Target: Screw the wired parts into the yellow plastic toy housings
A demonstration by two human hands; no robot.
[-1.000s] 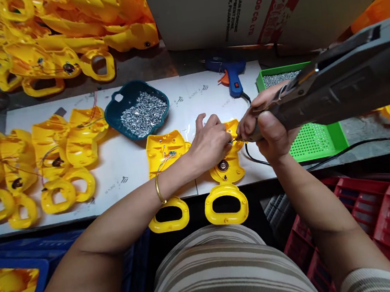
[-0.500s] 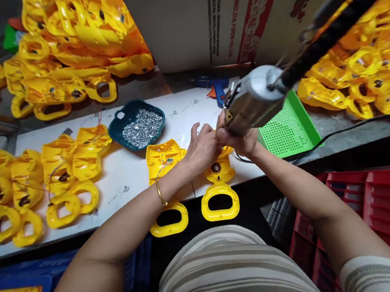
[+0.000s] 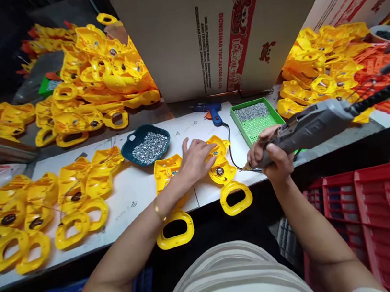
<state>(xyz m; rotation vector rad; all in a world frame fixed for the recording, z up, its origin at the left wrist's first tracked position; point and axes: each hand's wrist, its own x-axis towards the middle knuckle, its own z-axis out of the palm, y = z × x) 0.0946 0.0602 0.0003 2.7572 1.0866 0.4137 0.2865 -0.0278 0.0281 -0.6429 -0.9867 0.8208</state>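
My right hand [image 3: 272,154] is wrapped round a grey power screwdriver [image 3: 308,127], tilted with its tip pointing left, just above the worktop's front edge. My left hand [image 3: 197,160] has its fingers apart, over the gap between two yellow plastic shells and beside the right one. The right yellow shell [image 3: 221,170] lies open, with a round dark part inside and a handle ring [image 3: 236,198] over the edge. Partly under my left hand and wrist is the left yellow shell [image 3: 165,169], with wires inside. A dark teal bowl of screws [image 3: 150,147] stands behind it.
A green basket [image 3: 255,120] with small metal parts and a blue glue gun [image 3: 214,113] lie behind. Several yellow shells [image 3: 73,182] line the left. A cardboard box [image 3: 181,46] stands at the back, a red crate [image 3: 382,216] at the lower right.
My right hand has moved right with the screwdriver, away from the right shell. My left hand has come away from the right hand, its fingers spread. The view has shifted, showing more of the back.
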